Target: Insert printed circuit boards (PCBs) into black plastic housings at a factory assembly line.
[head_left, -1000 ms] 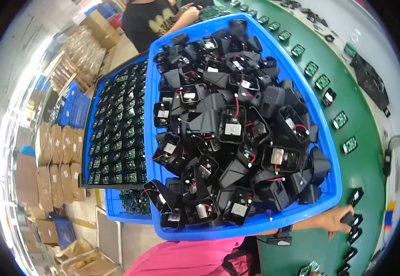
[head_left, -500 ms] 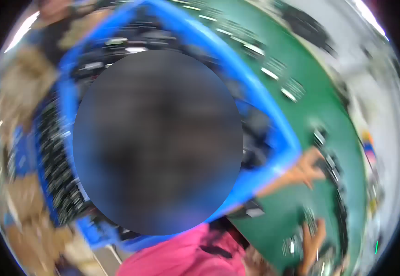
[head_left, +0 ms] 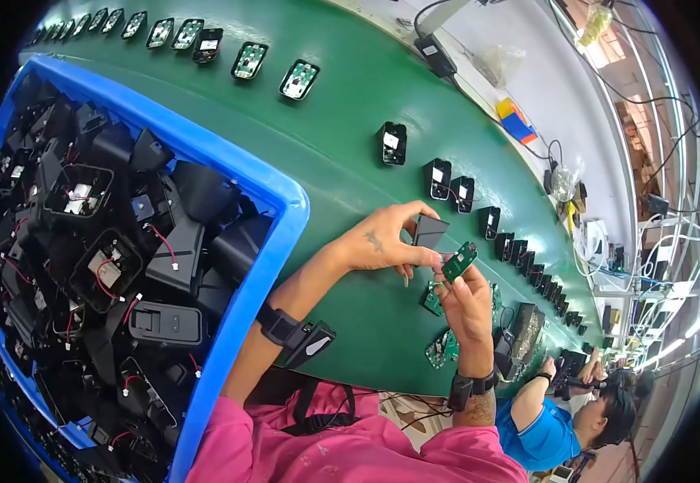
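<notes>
My left hand (head_left: 378, 240) grips a small black plastic housing (head_left: 430, 231) between thumb and fingers. Pinched in my right hand (head_left: 468, 307) is a green circuit board (head_left: 460, 262), tilted and close beside the housing. A short red wire shows between the two parts, near my left thumb; where its ends attach is too small to tell. Under and around my right hand, loose green circuit boards (head_left: 440, 350) lie on the green table (head_left: 342, 161).
At left a large blue bin (head_left: 241, 165) is heaped with black housings (head_left: 177, 258), some trailing red wires. Open housings stand in rows: some with boards (head_left: 299, 79) along the far side, others (head_left: 489, 223) to the right. A co-worker in a blue shirt (head_left: 539, 435) sits at right.
The view has swung to the right, putting the bin at the left. My hands, blurred and apart before, are now close together with the housing and the circuit board.
</notes>
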### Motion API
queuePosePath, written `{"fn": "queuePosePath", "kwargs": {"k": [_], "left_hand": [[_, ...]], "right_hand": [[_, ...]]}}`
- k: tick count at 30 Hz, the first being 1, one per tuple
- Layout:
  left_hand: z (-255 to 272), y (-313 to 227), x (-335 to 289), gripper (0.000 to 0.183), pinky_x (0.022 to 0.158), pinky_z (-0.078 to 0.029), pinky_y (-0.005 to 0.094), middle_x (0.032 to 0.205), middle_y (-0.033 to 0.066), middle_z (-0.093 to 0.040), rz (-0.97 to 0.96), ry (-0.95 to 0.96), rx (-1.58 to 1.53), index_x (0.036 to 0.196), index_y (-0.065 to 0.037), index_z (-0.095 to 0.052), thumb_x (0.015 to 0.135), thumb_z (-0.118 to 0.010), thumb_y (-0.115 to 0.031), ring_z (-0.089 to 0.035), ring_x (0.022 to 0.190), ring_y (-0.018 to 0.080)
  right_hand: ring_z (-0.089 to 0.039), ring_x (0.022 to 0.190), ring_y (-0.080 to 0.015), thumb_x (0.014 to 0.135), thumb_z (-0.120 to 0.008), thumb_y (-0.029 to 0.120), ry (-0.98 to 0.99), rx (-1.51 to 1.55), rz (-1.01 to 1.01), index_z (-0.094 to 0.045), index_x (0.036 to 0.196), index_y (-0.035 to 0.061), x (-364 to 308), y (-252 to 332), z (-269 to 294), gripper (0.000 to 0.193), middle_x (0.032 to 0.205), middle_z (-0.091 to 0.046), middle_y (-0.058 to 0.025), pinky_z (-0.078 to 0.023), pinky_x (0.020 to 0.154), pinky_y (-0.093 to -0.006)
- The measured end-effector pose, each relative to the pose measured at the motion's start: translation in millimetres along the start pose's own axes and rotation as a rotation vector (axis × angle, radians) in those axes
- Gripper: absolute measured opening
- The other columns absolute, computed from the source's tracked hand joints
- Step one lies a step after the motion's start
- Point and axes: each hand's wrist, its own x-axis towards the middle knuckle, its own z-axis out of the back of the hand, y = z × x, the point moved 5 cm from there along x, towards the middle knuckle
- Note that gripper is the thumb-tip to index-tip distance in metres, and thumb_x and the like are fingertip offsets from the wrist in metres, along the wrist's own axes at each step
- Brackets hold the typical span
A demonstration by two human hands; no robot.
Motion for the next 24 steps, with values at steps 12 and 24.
{"fn": "queuePosePath", "kwargs": {"k": [12, 24], "left_hand": [[10, 9, 1, 0.071, 0.051, -0.052, 0.0302, 0.092, 0.0128, -0.062, -0.167, -0.067, 0.048, 0.131, -0.005, -0.036, 0.078, -0.081, -0.018, -0.061, 0.058, 0.0157], [6, 27, 18, 0.065, 0.051, -0.052, 0.0332, 0.103, 0.0195, -0.059, -0.137, -0.032, -0.086, 0.139, -0.004, -0.025, 0.086, -0.061, -0.009, -0.065, 0.062, 0.0237]], "right_hand": [[-0.061, 0.103, -0.0198, 0.087, -0.066, 0.01, -0.18, -0.776, 0.218, -0.054, 0.126, -0.0054, 17, -5, -9, 0.043, 0.115, -0.062, -0.0125, -0.05, 0.09, -0.0314], [-0.066, 0.092, -0.0259, 0.083, -0.076, 0.003, -0.048, -1.165, 0.734, -0.069, 0.107, -0.0047, 32, 46, -75, 0.026, 0.105, -0.068, -0.0161, -0.053, 0.081, -0.0362]]}}
